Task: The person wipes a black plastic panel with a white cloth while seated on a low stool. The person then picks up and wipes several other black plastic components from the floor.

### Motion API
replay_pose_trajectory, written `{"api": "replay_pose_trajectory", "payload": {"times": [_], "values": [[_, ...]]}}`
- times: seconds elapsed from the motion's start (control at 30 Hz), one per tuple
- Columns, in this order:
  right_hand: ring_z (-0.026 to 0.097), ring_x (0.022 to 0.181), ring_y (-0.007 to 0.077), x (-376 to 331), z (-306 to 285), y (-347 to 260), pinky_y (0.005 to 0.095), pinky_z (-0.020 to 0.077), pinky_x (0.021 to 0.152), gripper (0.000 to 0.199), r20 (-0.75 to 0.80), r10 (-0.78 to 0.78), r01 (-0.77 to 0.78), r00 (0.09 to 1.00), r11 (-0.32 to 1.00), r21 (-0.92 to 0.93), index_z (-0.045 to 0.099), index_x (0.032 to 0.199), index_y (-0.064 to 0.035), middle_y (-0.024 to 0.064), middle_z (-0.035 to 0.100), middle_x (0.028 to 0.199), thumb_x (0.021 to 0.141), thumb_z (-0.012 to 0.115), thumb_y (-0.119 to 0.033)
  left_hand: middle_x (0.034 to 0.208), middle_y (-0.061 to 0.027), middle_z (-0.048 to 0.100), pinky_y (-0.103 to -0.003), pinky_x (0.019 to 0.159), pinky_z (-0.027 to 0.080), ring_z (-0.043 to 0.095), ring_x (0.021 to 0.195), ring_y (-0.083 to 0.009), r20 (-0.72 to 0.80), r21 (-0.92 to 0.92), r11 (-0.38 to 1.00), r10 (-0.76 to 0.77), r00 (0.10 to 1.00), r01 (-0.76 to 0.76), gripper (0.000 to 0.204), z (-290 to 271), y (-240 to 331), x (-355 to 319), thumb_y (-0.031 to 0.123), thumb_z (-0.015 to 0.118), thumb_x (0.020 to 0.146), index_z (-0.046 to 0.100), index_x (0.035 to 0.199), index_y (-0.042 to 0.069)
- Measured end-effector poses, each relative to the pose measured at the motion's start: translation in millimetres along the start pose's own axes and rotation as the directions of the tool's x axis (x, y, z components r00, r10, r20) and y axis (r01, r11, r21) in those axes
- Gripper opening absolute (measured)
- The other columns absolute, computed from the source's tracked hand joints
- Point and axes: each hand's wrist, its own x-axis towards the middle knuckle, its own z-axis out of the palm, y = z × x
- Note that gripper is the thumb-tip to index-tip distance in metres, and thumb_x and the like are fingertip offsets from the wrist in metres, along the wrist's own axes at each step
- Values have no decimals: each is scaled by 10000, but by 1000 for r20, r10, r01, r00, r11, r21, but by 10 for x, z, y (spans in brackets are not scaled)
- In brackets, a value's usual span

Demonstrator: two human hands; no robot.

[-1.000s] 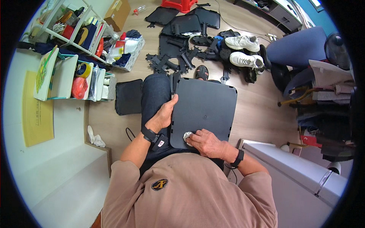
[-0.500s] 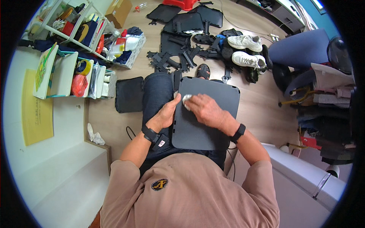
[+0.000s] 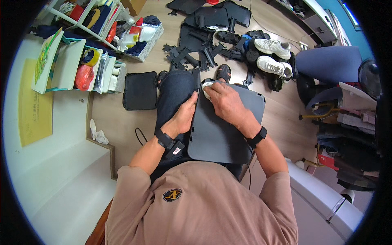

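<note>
A dark grey flat panel with rounded corners and small notches along its edges lies across my lap. Its left edge is gripped by my left hand, thumb toward the far end. My right hand is closed around a crumpled white cloth or tissue, pressed on the panel's far left corner. The fingertips under the cloth are partly hidden. Just beyond that corner, a black bracket-like piece stands by my knee.
Several black panels and black plastic brackets lie on the floor ahead. Another black panel is left of my leg. White shoes are piled at the right, near a blue seat. Loaded shelves stand at the left.
My right hand has slid the white cloth farther away along the panel to its far left corner. My left hand still grips the left edge. The whole view has shifted slightly.
</note>
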Motion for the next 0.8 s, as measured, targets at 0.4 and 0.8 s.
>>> {"api": "replay_pose_trajectory", "payload": {"times": [0.4,0.8], "values": [[577,849,256,-546,51,-706,382,493,735,410,151,-162,150,975,985,89,686,1209,32,109,574,1023,820,641,-91,1368,-88,627,-413,1076,497,608,1232,-223,-4,62,997,55,998,-55,569,53,-24,0,522,452,1090,534,1443,83],[579,795,197,-992,42,-948,340,481,726,310,258,-369,297,893,913,279,710,1127,4,56,570,911,871,651,-161,1379,-154,621,-428,1081,498,601,1258,-252,10,323,944,-66,998,59,673,41,-7,-64,411,712,988,504,1457,-24]]}}
